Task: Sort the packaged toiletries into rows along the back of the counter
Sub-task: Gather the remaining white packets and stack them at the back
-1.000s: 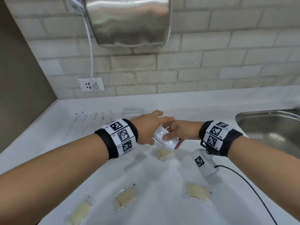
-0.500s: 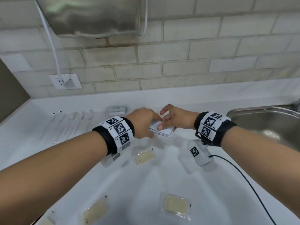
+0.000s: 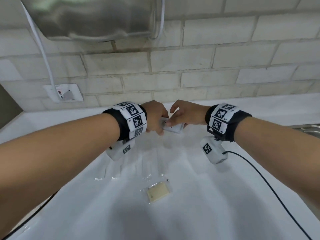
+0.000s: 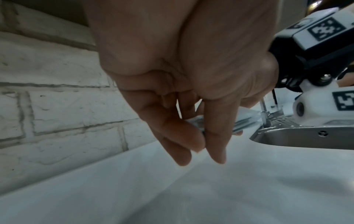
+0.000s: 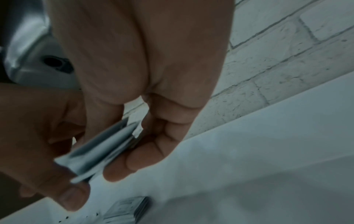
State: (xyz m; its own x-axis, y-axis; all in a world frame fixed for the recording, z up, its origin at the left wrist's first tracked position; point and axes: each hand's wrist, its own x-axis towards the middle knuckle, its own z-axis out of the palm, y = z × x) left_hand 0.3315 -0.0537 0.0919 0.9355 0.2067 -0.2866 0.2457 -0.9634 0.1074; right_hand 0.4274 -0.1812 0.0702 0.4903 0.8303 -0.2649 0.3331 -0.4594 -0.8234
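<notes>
Both hands meet over the white counter [image 3: 199, 196], close to the back wall. My left hand [image 3: 156, 122] and right hand [image 3: 180, 116] together hold a small stack of flat white packets [image 3: 174, 129]. The right wrist view shows the right fingers [image 5: 134, 160] curled under the stack of packets [image 5: 99, 151] and the left thumb [image 5: 67, 192] pinching its near corner. A single packet with a yellow pad [image 3: 158, 192] lies on the counter nearer to me. A small grey box [image 5: 126, 212] sits on the counter below the hands.
A steel sink [image 4: 306, 136] is sunk into the counter on the right. A metal hand dryer [image 3: 90, 18] hangs on the brick wall, its cord running to a socket [image 3: 64, 93]. Clear wrappers [image 3: 107, 177] lie left of centre. A black cable [image 3: 259, 179] trails from my right wrist.
Both hands have carried the white packets toward the back wall. The left hand's fingers have closed onto the stack. The yellow-pad packets now lie further behind the hands.
</notes>
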